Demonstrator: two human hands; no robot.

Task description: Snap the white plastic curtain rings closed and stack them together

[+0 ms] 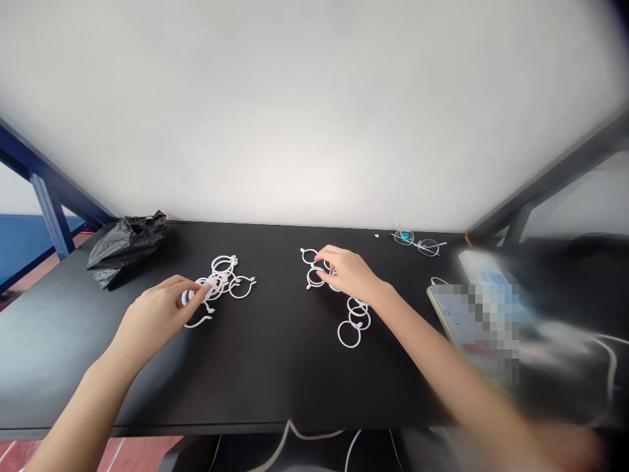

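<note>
My left hand (160,314) is at the left-hand pile of white plastic rings (240,287), which have small tabs on them. Its thumb and forefinger come together on a ring at the pile's near-left side. Some rings there overlap and are partly hidden by the fingers. Over the right-hand group of white rings (349,335) reaches my right hand (346,270), palm down. Its thumb and forefinger are apart above two rings at the group's far end, and the hand covers others in part. Several rings lie overlapping below the right wrist.
A crumpled black plastic bag (128,246) lies at the back left of the black table (275,367). Eyeglasses (417,242) rest at the back right. A phone (457,314) and white cables (612,367) are on the right, partly blurred. A white wall (314,118) rises behind.
</note>
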